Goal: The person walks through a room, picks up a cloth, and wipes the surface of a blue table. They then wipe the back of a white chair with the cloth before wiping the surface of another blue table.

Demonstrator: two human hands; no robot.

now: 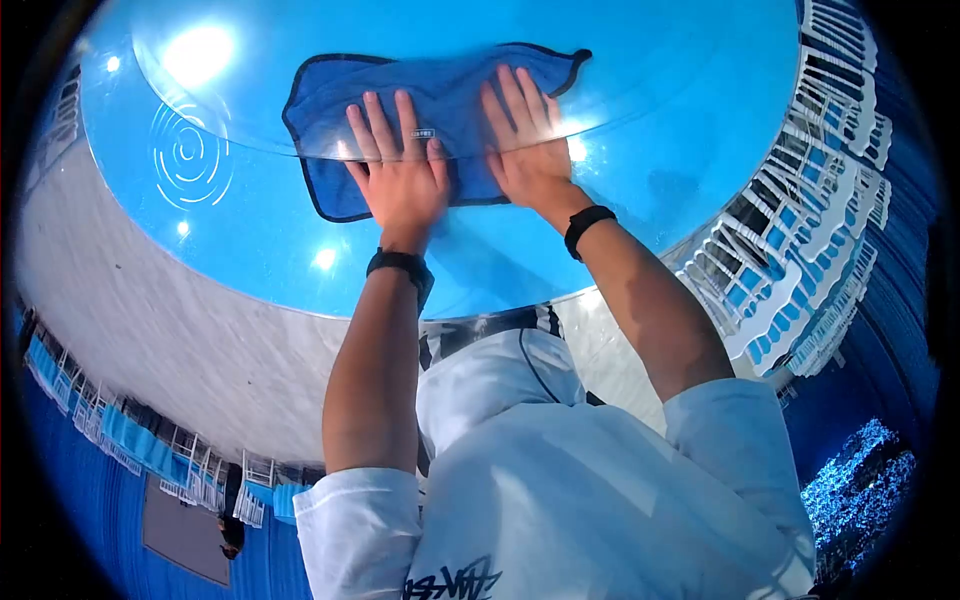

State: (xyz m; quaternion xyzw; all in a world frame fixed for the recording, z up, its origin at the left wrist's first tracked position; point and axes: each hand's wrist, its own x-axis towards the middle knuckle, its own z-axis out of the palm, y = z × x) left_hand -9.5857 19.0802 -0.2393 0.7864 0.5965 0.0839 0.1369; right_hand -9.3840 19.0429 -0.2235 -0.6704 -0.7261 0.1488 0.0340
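While both hands (pixel 403 190) (pixel 535 165) rest flat, fingers extended, blue cloth (pixel 458 105) beneath them, spread on a glossy table (pixel 270 255).

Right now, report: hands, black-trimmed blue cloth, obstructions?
Left hand, right hand: open, palms down on black-trimmed blue cloth. Cloth lying on glossy blue table. Nothing visibly blocking.

Left hand (pixel 403 185), right hand (pixel 530 155) flat on cloth (pixel 447 95) (blue, black-edged).
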